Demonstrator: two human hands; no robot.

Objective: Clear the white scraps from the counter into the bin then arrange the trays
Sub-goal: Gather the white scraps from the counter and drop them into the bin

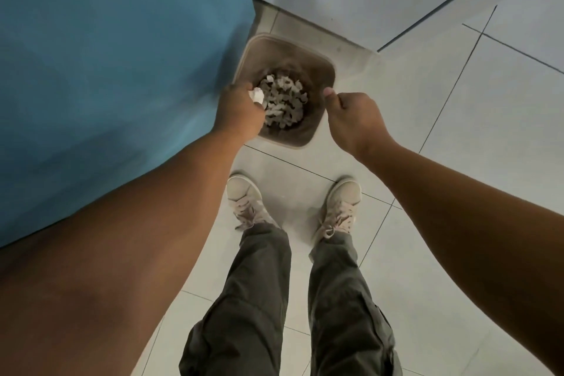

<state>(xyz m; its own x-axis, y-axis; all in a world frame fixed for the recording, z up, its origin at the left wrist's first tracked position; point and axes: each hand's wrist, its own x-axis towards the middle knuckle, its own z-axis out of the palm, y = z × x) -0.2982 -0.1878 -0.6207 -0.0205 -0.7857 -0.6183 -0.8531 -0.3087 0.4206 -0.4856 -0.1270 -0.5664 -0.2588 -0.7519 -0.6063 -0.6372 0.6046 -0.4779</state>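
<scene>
Nearest the camera, grey trousers (259, 299) and pale shoes (244, 195) are planted on the tiled floor (427, 162), just short of the bin (320, 61). Beyond them, the left hand (241, 113) is held over the bin's left edge, its fingers curled round a wad of white scraps (257, 95). The right hand (354, 122) is poised at the right rim, fingers curled into a fist with the thumb out; nothing is seen in it, though its palm is hidden. Inside the bin a pile of scraps (283, 101) is already gathered at the bottom. The bin is set against a blue panel (122, 55); counter top and trays are not shown.

The step in hand is judged to be the drop. It is best done with the left hand brought further in over the middle of the opening before the fingers are spread, since it sits near the rim and light pieces could be spilled onto the floor. The palm should be checked for clinging bits.
</scene>
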